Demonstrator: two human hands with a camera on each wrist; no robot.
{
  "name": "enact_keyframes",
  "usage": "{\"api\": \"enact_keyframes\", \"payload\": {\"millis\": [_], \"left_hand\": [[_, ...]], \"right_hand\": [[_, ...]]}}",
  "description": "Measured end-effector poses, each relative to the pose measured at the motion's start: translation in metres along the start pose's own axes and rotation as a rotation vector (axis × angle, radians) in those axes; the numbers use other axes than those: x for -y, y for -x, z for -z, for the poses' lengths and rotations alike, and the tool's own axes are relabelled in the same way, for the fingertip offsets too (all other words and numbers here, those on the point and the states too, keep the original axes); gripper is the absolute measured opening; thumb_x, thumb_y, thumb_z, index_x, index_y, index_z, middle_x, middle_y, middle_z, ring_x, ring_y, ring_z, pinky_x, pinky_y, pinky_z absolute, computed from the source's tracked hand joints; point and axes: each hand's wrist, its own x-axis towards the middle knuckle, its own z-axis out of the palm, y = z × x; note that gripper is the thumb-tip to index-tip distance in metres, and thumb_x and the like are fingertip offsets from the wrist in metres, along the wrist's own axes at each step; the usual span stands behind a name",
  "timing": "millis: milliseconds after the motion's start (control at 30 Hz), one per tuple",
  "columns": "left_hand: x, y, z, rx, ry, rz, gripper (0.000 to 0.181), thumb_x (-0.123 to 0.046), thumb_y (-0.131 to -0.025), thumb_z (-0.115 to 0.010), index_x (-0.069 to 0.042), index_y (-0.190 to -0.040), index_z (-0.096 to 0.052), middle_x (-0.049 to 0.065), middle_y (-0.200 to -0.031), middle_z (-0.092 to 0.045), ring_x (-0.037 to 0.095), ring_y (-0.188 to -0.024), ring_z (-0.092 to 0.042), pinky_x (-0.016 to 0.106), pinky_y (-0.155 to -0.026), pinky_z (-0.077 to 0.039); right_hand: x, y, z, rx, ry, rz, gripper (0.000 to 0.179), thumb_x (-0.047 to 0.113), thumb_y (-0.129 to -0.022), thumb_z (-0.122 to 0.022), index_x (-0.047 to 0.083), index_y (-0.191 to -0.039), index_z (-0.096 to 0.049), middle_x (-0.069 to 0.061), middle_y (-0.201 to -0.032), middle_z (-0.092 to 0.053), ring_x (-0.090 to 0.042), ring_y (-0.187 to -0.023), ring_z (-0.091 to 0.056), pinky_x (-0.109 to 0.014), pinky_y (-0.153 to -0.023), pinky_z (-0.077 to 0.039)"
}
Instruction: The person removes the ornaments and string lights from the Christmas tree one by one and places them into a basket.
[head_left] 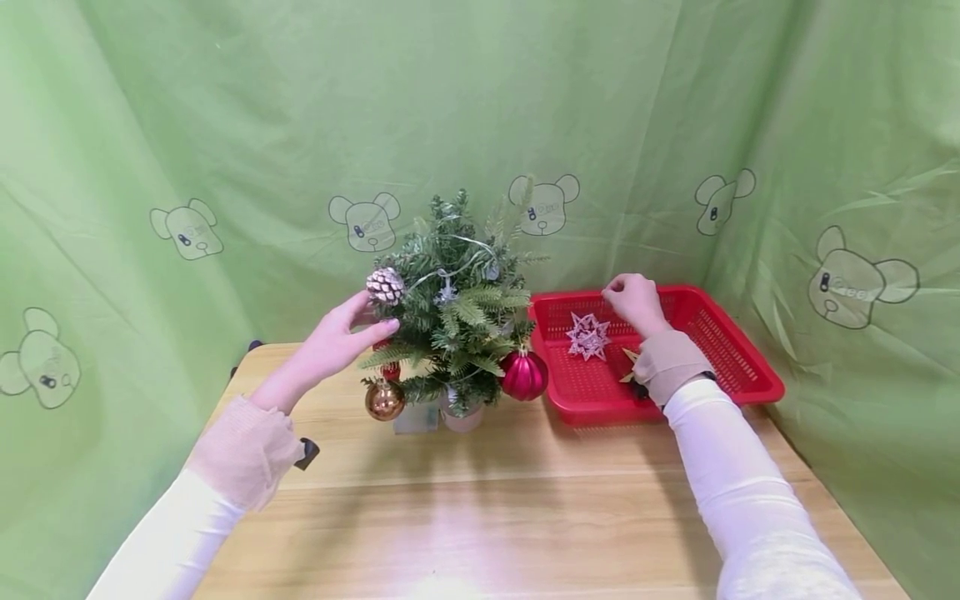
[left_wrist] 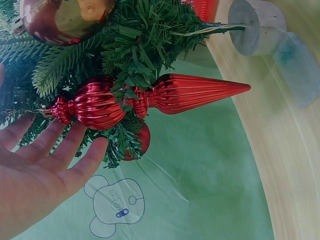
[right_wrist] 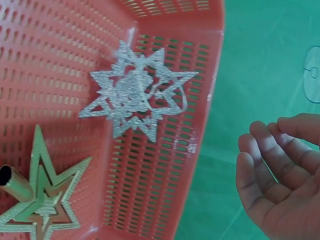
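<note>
A small artificial Christmas tree (head_left: 465,325) stands on the table. My left hand (head_left: 337,337) reaches to its left side, just below a frosted pinecone (head_left: 386,286). In the left wrist view the fingers of that hand (left_wrist: 55,160) are extended beside a shiny red spire-shaped ornament (left_wrist: 100,107); whether they touch it I cannot tell. My right hand (head_left: 636,302) is over the back of a red basket (head_left: 675,300), and in the right wrist view its loosely bent fingers hold nothing. Inside the basket lie a silver glitter star (right_wrist: 132,92) and a gold star (right_wrist: 65,182).
A gold ball (head_left: 385,401) hangs low on the tree's left, and a ribbed magenta ball (head_left: 524,374) on its right. The tree's pale base (head_left: 461,418) sits on the wooden table (head_left: 480,500). Green curtains (head_left: 450,100) enclose the back and sides.
</note>
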Motion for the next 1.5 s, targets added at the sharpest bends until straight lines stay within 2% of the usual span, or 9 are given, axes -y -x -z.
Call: {"api": "enact_keyframes", "payload": {"millis": [367, 500, 600, 833, 1000, 1167, 1333, 1500], "left_hand": [[-0.001, 0.001, 0.0, -0.003, -0.011, -0.004, 0.092, -0.047, -0.093, -0.06, 0.0, -0.154, -0.011, 0.024, -0.153, -0.034, 0.038, -0.138, -0.041, 0.052, -0.115, -0.032], [-0.001, 0.001, 0.0, -0.002, -0.013, -0.003, 0.091, -0.047, -0.093, -0.06, 0.0, -0.154, -0.011, 0.024, -0.154, -0.034, 0.038, -0.139, -0.04, 0.052, -0.116, -0.031], [-0.001, 0.001, 0.0, -0.001, -0.014, -0.002, 0.091, -0.047, -0.093, -0.06, 0.0, -0.154, -0.011, 0.025, -0.153, -0.034, 0.038, -0.139, -0.04, 0.052, -0.116, -0.031], [-0.001, 0.001, 0.0, -0.003, -0.019, -0.003, 0.091, -0.047, -0.093, -0.06, 0.0, -0.154, -0.011, 0.025, -0.153, -0.035, 0.038, -0.138, -0.041, 0.053, -0.116, -0.031], [-0.001, 0.001, 0.0, -0.004, -0.013, 0.005, 0.092, -0.048, -0.093, -0.06, -0.001, -0.154, -0.012, 0.024, -0.153, -0.035, 0.038, -0.138, -0.041, 0.053, -0.115, -0.032], [-0.002, 0.002, 0.0, -0.003, -0.015, 0.004, 0.091, -0.047, -0.093, -0.06, 0.0, -0.154, -0.012, 0.025, -0.153, -0.035, 0.038, -0.138, -0.041, 0.053, -0.115, -0.032], [-0.002, 0.002, 0.0, -0.001, -0.014, 0.004, 0.091, -0.047, -0.093, -0.06, 0.0, -0.154, -0.011, 0.025, -0.153, -0.035, 0.038, -0.138, -0.041, 0.053, -0.115, -0.032], [-0.001, 0.001, 0.0, 0.001, -0.008, 0.005, 0.091, -0.047, -0.094, -0.059, 0.0, -0.154, -0.011, 0.025, -0.153, -0.034, 0.038, -0.139, -0.04, 0.053, -0.115, -0.032]], "right_hand": [[0.025, 0.001, 0.03, -0.107, -0.046, 0.057, 0.025, 0.016, -0.093, -0.054, -0.003, -0.1, -0.069, -0.024, -0.098, -0.07, -0.036, -0.088, -0.06, -0.046, -0.081, -0.045], [0.034, 0.002, 0.038, -0.151, -0.068, 0.075, 0.022, 0.015, -0.092, -0.056, -0.002, -0.096, -0.07, -0.023, -0.093, -0.071, -0.032, -0.081, -0.063, -0.041, -0.077, -0.046], [0.04, 0.004, 0.044, -0.178, -0.079, 0.091, 0.021, 0.015, -0.092, -0.057, -0.001, -0.095, -0.07, -0.022, -0.09, -0.072, -0.023, -0.073, -0.063, -0.037, -0.075, -0.046], [0.054, 0.012, 0.059, -0.198, -0.11, 0.102, 0.022, 0.02, -0.094, -0.058, 0.002, -0.098, -0.07, -0.02, -0.092, -0.072, 0.003, -0.062, -0.052, -0.026, -0.067, -0.044], [0.066, 0.022, 0.068, -0.219, -0.156, 0.123, 0.021, 0.022, -0.094, -0.06, 0.004, -0.099, -0.07, -0.017, -0.093, -0.073, 0.014, -0.06, -0.049, -0.017, -0.062, -0.041], [0.076, 0.031, 0.074, -0.231, -0.183, 0.16, 0.024, 0.026, -0.095, -0.06, 0.005, -0.099, -0.071, -0.014, -0.091, -0.074, 0.015, -0.061, -0.051, -0.016, -0.062, -0.04], [0.086, 0.043, 0.078, -0.233, -0.186, 0.197, 0.024, 0.028, -0.094, -0.061, 0.006, -0.098, -0.071, -0.006, -0.084, -0.073, 0.014, -0.063, -0.052, -0.016, -0.062, -0.04], [0.1, 0.058, 0.081, -0.229, -0.176, 0.238, 0.023, 0.026, -0.094, -0.062, 0.006, -0.099, -0.072, -0.014, -0.09, -0.074, 0.016, -0.065, -0.05, -0.015, -0.063, -0.04]]}}
